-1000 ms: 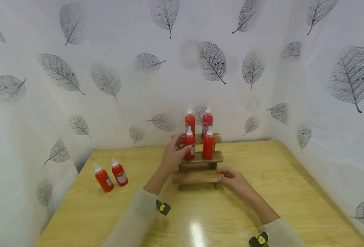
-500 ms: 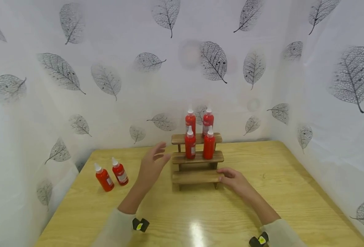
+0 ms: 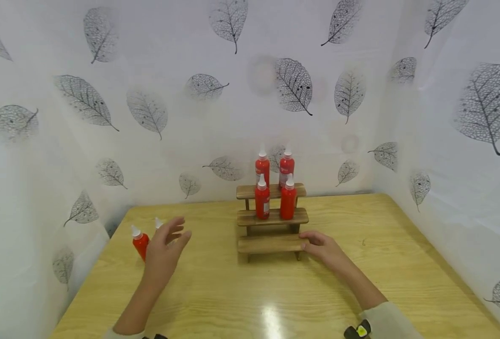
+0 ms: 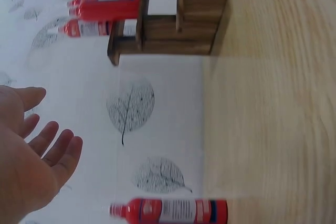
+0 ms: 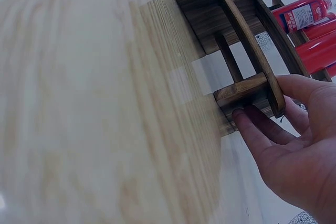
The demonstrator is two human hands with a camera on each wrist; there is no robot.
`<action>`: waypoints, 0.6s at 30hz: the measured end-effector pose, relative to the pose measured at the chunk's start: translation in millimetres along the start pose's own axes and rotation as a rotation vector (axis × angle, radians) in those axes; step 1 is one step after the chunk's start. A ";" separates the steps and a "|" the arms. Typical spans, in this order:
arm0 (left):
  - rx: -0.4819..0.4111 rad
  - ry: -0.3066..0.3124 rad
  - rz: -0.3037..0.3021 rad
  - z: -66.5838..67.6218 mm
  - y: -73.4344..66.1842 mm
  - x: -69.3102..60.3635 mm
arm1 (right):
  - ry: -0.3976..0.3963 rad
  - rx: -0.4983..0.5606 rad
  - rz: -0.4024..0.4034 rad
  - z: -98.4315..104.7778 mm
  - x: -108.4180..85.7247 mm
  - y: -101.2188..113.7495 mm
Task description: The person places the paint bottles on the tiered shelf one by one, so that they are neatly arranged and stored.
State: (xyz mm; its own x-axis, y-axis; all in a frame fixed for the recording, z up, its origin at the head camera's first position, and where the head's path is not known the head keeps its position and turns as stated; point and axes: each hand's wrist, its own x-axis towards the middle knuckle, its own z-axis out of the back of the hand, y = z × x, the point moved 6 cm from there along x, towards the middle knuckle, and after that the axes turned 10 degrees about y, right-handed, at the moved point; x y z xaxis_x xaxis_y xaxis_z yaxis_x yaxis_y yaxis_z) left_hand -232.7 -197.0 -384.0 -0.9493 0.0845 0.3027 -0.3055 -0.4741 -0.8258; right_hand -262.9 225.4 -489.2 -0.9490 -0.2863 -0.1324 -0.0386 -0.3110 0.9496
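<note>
A three-step wooden stand [image 3: 271, 243] holds two red bottles on its middle step, such as the right one [image 3: 287, 203], and two on its top step. The bottom step bears nothing. My right hand [image 3: 326, 252] grips that step's right end; in the right wrist view the hand [image 5: 299, 145] has its thumb on the board and fingers beneath. My left hand [image 3: 163, 256], fingers loosely bent and holding nothing, is over the left of the table, partly hiding one of two red bottles there; the other [image 3: 141, 243] shows beside it. The left wrist view shows one bottle [image 4: 178, 211] below the hand [image 4: 31, 166].
The wooden table [image 3: 216, 292] stands against white curtains [image 3: 241, 117] printed with grey leaves, at the back and both sides. The stand is near the table's back edge, right of the two loose bottles.
My left hand has let go of the left bottle on the middle step and moved left and toward the loose bottles. My right hand has stayed on the stand.
</note>
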 end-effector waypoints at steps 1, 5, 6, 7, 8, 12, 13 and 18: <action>0.013 -0.019 0.019 6.6 2.0 -3.9 | -0.003 -0.004 -0.001 -0.3 0.1 0.0; 0.042 -0.114 0.063 31.6 9.7 -16.9 | -0.009 -0.004 0.001 -0.9 0.5 0.2; 0.046 -0.144 0.065 37.4 12.3 -19.3 | -0.008 -0.001 0.003 -1.1 0.8 0.1; 0.049 -0.178 0.064 43.1 15.3 -21.6 | -0.005 -0.007 0.008 -1.4 1.0 0.2; 0.047 -0.209 0.065 48.4 18.6 -23.7 | -0.004 -0.007 0.012 -1.5 1.3 0.3; 0.015 -0.312 0.100 65.3 34.0 -31.3 | 0.004 -0.012 0.019 -0.1 0.2 0.5; 0.008 -0.327 0.112 68.9 39.7 -32.5 | 0.007 -0.011 0.021 0.1 -0.4 0.7; 0.044 -0.345 0.217 83.8 68.4 -35.3 | 0.021 0.014 0.020 -0.8 -1.4 1.5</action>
State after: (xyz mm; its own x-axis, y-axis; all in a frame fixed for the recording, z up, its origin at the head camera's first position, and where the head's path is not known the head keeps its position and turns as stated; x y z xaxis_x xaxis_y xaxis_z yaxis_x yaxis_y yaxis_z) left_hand -213.9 -305.8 -411.4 -0.9088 -0.3165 0.2720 -0.0907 -0.4864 -0.8690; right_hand -261.4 224.6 -487.8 -0.9427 -0.3118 -0.1188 -0.0239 -0.2919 0.9562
